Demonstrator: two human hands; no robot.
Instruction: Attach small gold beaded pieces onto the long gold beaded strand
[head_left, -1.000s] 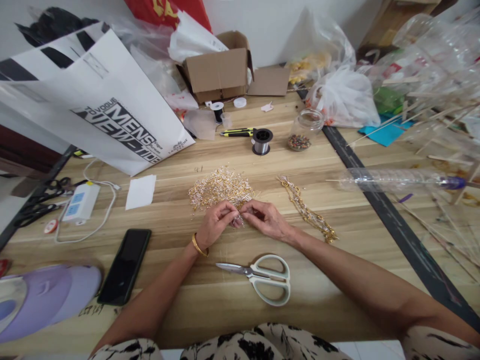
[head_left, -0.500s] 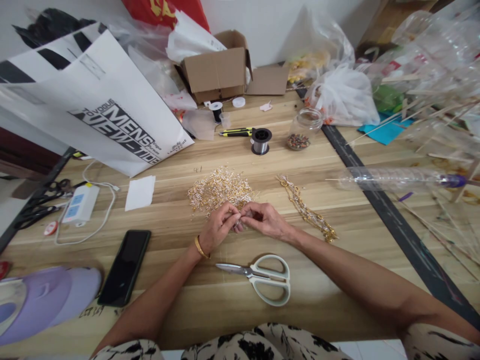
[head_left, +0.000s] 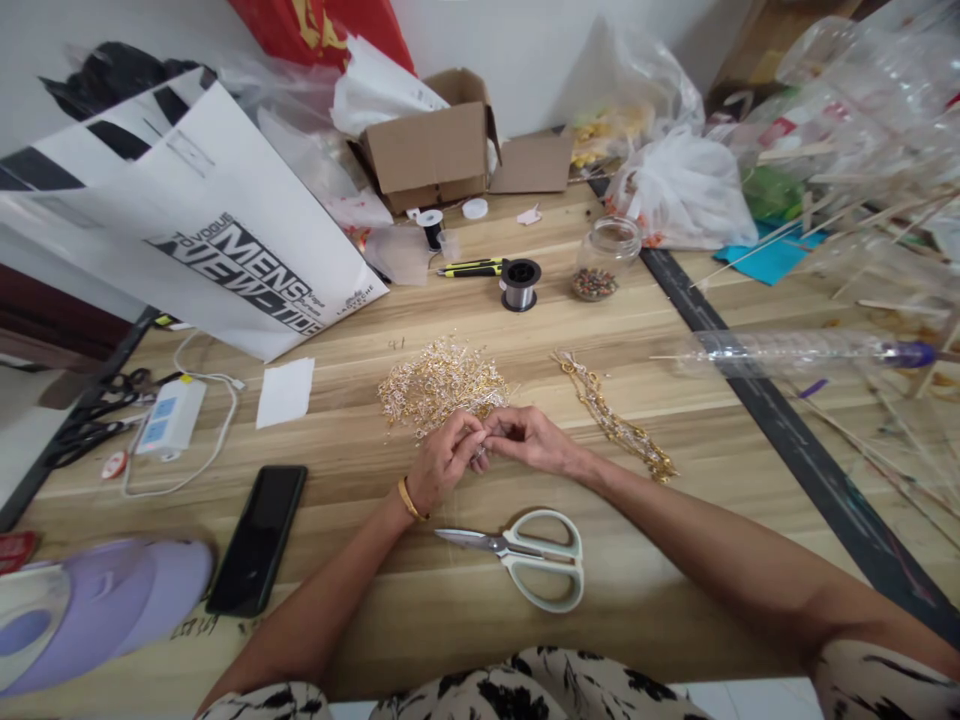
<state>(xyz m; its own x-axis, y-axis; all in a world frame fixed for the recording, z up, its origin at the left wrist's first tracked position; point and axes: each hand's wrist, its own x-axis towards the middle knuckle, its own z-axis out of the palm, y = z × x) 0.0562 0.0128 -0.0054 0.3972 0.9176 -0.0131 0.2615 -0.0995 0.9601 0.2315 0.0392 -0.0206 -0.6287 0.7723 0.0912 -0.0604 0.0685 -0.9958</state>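
My left hand point(head_left: 448, 455) and my right hand point(head_left: 529, 440) meet fingertip to fingertip at the front edge of a pile of small gold and clear beads point(head_left: 442, 380). Both are closed in a pinch. Something tiny and pale shows between the fingers, too small to name. A gold bracelet point(head_left: 412, 499) circles my left wrist. Just below the hands lie scissors point(head_left: 525, 550) with cream handles, blades pointing left. To the right of my right hand rests a bundle of gold and clear beaded strands point(head_left: 619, 425).
Behind the pile stand a spool of silver wire point(head_left: 519, 286), a yellow-black cutter point(head_left: 471, 268) and a clear jar point(head_left: 600, 260) with coloured beads. On the left are a black phone point(head_left: 259, 540), a power strip point(head_left: 172, 415) and a big white paper bag point(head_left: 247, 220). A cardboard box point(head_left: 427, 150) sits at the back.
The camera view has shifted slightly. Both hands stay pinched together in nearly the same place, with only small finger movement.
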